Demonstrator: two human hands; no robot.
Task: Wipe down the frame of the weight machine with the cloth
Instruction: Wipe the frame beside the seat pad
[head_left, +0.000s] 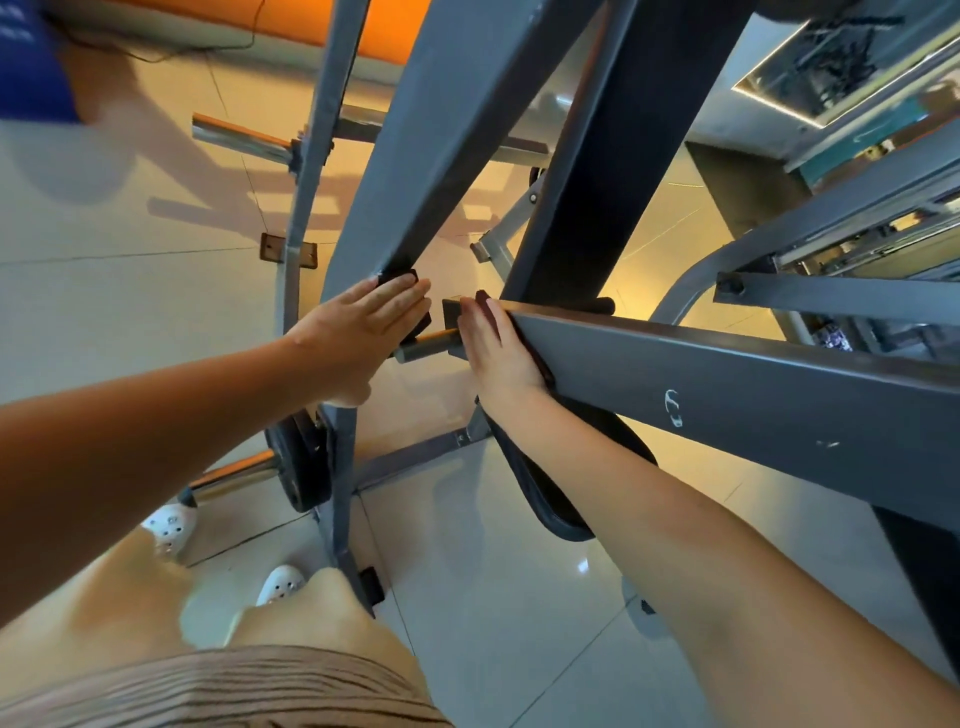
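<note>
Your right hand (498, 353) presses the dark cloth (482, 304) flat against the end of the grey beam (727, 374), fingers straight. Your left hand (358, 322) rests open on a black block (402, 275). Push further and the cloth could slip off the beam's end.

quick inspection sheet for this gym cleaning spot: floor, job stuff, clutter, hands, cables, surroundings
surface: glossy pale tiled floor, with reflections
job's things: grey machine frame; dark cloth, mostly hidden under the right hand
clutter: nothing seen
hands: left hand flat, fingers straight, at the foot of the slanted beam; right hand flat, pressing the cloth against the side of the horizontal beam
cables: thin dark cable lying on the floor, far upper left
surroundings: weight plate low on the frame, black pad under the right arm, orange panel at the back
</note>
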